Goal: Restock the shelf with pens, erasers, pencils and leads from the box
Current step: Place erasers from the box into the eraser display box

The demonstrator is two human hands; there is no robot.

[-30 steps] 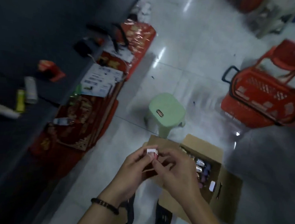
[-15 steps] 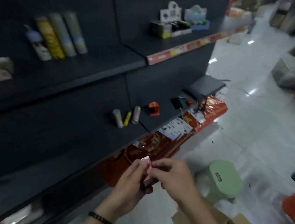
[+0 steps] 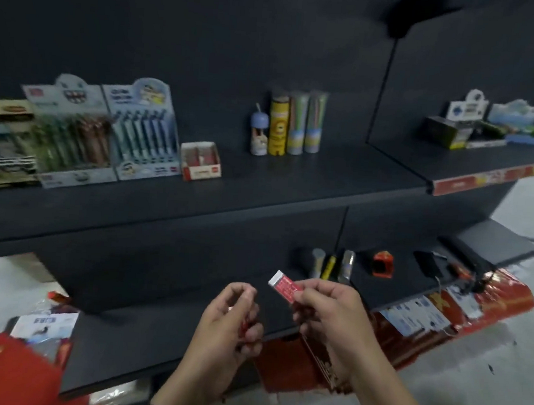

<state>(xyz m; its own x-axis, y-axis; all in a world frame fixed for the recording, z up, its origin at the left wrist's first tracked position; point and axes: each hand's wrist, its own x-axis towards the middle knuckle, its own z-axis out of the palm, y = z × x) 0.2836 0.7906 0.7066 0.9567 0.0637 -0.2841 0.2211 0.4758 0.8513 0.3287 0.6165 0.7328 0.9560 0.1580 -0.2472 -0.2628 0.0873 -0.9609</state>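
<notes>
While apart, hands tight on erasers

On the upper shelf, pen display boxes stand at the left, an eraser box just right of them, and upright tubes farther right. On the lower shelf, lying tubes sit left of a small box. In front of it, the right hand pinches an eraser, right of the left hand.
</notes>
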